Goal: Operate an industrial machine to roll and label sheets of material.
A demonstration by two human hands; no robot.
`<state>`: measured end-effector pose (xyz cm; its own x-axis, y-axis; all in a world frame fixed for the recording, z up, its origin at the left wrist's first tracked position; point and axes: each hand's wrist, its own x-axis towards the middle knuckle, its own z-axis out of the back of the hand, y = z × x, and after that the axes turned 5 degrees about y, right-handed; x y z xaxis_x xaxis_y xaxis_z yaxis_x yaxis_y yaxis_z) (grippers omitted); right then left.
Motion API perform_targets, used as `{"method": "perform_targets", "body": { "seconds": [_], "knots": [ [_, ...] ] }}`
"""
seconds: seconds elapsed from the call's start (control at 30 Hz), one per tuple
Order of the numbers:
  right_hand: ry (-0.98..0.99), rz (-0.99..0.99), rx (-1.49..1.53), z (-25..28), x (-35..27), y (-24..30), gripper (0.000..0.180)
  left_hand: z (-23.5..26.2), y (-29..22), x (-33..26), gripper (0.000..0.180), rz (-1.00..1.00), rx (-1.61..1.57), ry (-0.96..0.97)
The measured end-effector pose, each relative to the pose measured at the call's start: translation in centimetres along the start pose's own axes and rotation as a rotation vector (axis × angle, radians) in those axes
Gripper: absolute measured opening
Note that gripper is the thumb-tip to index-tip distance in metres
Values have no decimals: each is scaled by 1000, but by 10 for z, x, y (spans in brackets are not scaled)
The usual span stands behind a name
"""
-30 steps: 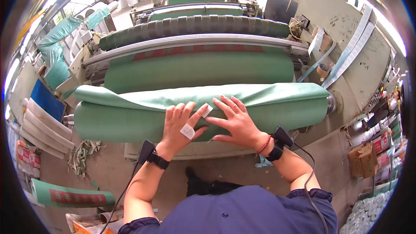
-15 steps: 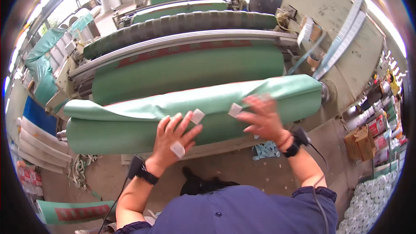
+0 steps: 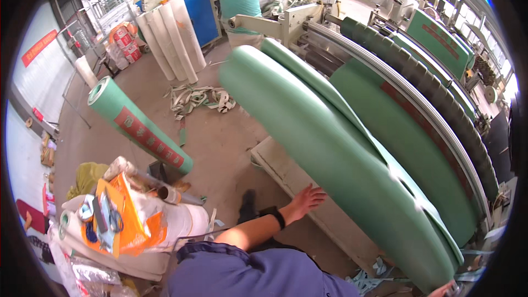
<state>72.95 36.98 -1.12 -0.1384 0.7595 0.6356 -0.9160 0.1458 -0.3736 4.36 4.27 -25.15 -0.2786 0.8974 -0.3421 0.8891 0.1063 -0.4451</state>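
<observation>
A long green roll of matting point(image 3: 308, 126) lies across the machine's front, its loose edge flap point(image 3: 352, 115) folded along the far side. Two small whitish patches, blurred, show near that flap. My left hand point(image 3: 308, 201) reaches out beside the near side of the roll, fingers stretched and nothing in them; whether it touches the green surface I cannot tell. Only part of my right hand point(image 3: 443, 290) shows, at the lower right by the roll's near end, and its fingers are mostly cut off by the picture's edge.
Behind the roll stands the machine with a metal bar point(image 3: 407, 93) and dark roller point(image 3: 418, 60). A smaller green roll point(image 3: 140, 126) leans at left, near white rolls point(image 3: 170, 38) and scrap strips point(image 3: 201, 99). An orange bag point(image 3: 129, 214) lies on wrapped goods nearby.
The view has swung to the left. Both hands have come off the roll's top: the left is now at its near side, the right far down at its right end.
</observation>
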Motion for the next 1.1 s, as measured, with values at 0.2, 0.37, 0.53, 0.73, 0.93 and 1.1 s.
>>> {"method": "perform_targets", "body": {
  "seconds": [0.2,0.37,0.53,0.73,0.93,1.1],
  "knots": [
    [585,306,1388,271,-75,388,87,62,-109,82,73,-389,474,99],
    [374,765,962,536,-124,716,152,169,-376,97,74,-510,76,0],
    [180,967,1398,670,-175,954,125,309,-580,48,74,-608,-6,-211],
    [8,1435,1753,743,-216,1097,78,365,-572,-4,74,-477,63,-276],
    [-110,1692,1570,672,-300,965,83,299,-394,-80,74,-2,246,-241],
    [228,1395,1505,615,-224,766,101,239,-320,-140,75,333,554,-99]
  ]
}}
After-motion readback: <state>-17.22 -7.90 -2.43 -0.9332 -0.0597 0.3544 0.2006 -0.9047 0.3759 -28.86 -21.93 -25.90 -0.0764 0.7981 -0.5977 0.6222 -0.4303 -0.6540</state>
